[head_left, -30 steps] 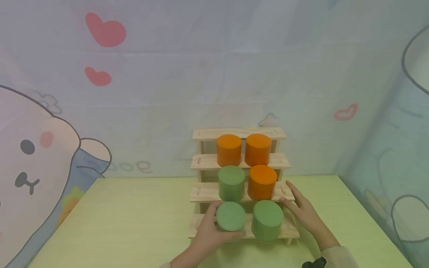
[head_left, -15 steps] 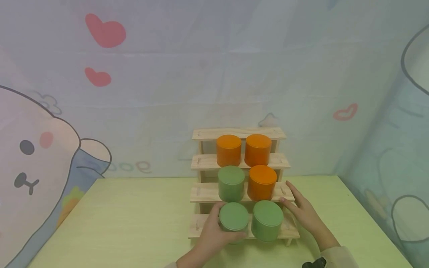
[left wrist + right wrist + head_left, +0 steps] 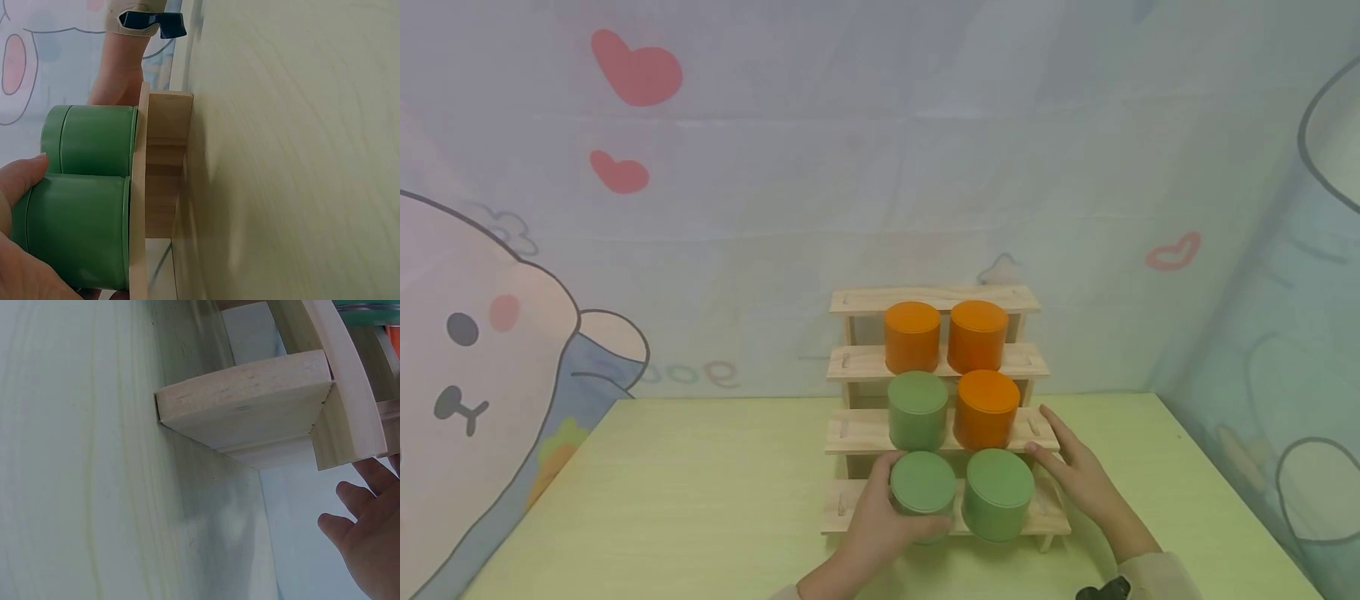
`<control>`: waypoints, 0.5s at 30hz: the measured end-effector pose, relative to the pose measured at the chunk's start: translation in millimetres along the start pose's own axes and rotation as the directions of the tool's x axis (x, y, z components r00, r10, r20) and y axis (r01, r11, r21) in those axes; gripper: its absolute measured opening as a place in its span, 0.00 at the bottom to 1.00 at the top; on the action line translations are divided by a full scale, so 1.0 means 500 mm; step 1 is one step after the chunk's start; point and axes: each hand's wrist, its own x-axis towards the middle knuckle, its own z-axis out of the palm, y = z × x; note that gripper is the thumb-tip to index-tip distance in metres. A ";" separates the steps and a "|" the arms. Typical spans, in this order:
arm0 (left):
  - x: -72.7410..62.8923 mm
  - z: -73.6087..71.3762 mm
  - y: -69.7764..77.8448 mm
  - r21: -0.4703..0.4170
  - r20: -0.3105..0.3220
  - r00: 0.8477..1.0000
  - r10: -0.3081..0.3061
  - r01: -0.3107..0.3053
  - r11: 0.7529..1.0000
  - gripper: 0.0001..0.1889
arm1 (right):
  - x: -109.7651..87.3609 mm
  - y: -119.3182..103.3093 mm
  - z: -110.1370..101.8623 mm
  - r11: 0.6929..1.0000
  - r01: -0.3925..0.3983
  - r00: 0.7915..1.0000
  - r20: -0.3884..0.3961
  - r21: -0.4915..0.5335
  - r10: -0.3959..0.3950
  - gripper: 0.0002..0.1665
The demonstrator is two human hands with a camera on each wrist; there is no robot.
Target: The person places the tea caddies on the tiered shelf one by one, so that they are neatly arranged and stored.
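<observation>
My left hand (image 3: 880, 521) grips a lidded green tin (image 3: 922, 483) at the front of the lowest step of a stepped wooden rack (image 3: 863, 429). Thumb and fingers go round its sides. In the left wrist view this tin (image 3: 78, 231) stands against a second green tin (image 3: 100, 140), its base at the step board. My right hand (image 3: 1086, 479) rests at the right end of the second step, thumb at the front edge and index finger along the end. In the right wrist view the other fingers (image 3: 337, 528) spread loosely off the wood.
Higher up the rack, a green tin (image 3: 917, 412) and an orange tin (image 3: 987, 410) share the second step. Two more orange tins (image 3: 912, 337) stand on the third. The rack sits on a pale wooden table (image 3: 722, 483) before a printed cloth (image 3: 760, 183).
My left hand has shifted the green tin slightly to the right, closer to its green neighbour, mostly in the first half second. The right hand has stayed at the rack's end.
</observation>
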 end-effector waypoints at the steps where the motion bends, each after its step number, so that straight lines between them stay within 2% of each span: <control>1: 0.000 0.000 -0.001 -0.001 -0.003 1.000 0.000 0.000 1.000 0.42 | 0.000 0.000 0.000 1.000 0.000 1.000 0.001 0.000 0.000 0.42; 15: 0.002 0.003 0.001 -0.003 -0.025 1.000 -0.011 0.011 1.000 0.44 | 0.000 -0.005 -0.001 1.000 -0.015 1.000 0.010 0.016 0.015 0.42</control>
